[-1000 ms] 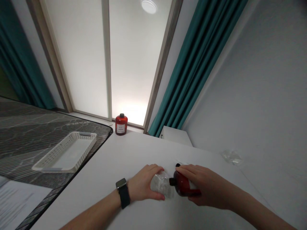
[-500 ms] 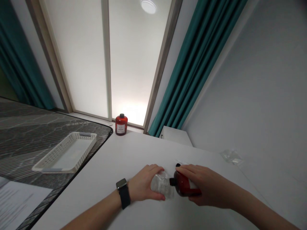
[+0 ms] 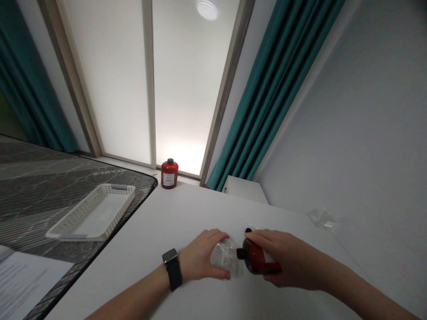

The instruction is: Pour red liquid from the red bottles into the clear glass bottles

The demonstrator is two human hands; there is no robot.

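My left hand (image 3: 204,255), with a dark watch on its wrist, is wrapped round a clear see-through container (image 3: 224,258). My right hand (image 3: 285,258) grips a dark red bottle (image 3: 255,258) with a white label, partly hidden by the fingers. The bottle is tipped over to the left, its black neck (image 3: 240,254) at the near right side of the clear container. Whether the neck touches it, or liquid flows, I cannot tell. A small black round piece (image 3: 248,230) shows just beyond the bottle, by my right fingertips.
A second red bottle (image 3: 169,174) with a black cap stands upright at the white table's (image 3: 200,209) far edge. Clear plastic wrap (image 3: 322,218) lies to the right. On the dark patterned surface at left are a white basket (image 3: 106,213) and printed paper (image 3: 31,282).
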